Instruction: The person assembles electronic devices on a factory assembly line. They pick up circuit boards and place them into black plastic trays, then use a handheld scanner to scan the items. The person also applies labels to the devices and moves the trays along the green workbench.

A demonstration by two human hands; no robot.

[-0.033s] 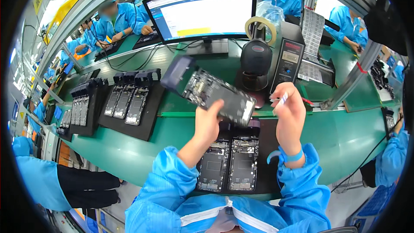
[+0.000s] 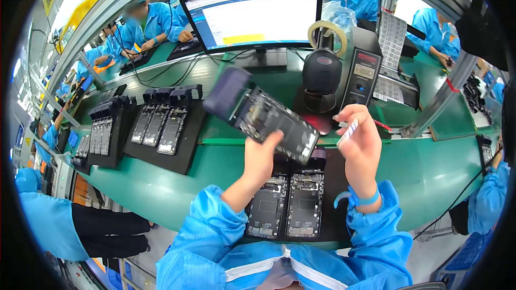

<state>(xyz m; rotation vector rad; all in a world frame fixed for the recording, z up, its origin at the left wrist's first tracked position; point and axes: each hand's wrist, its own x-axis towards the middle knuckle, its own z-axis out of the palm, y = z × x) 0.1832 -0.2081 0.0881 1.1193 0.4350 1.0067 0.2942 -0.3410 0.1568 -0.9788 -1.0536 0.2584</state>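
Observation:
My left hand [image 2: 259,160] grips an opened phone [image 2: 287,133] above the bench, thumb across its dark inner face. A dark purple flap-like part [image 2: 228,95] stands out at the phone's far left end. My right hand [image 2: 361,147], to the right of the phone and apart from it, pinches a small white label [image 2: 349,130] between thumb and fingers. Below the held phone, two more opened phones, a left one [image 2: 267,204] and a right one [image 2: 305,204], lie side by side on a black mat [image 2: 336,198].
A black scanner [image 2: 321,72] on a stand, a tape roll [image 2: 339,37] and a label printer [image 2: 361,72] stand beyond my hands. Behind them is a monitor [image 2: 258,16]. More opened phones [image 2: 172,131] lie on black mats at left. Co-workers sit across the bench [image 2: 430,156].
The held phone has shifted slightly and its purple part shows broader. Red light shows more brightly at the scanner's base. My right hand has barely moved.

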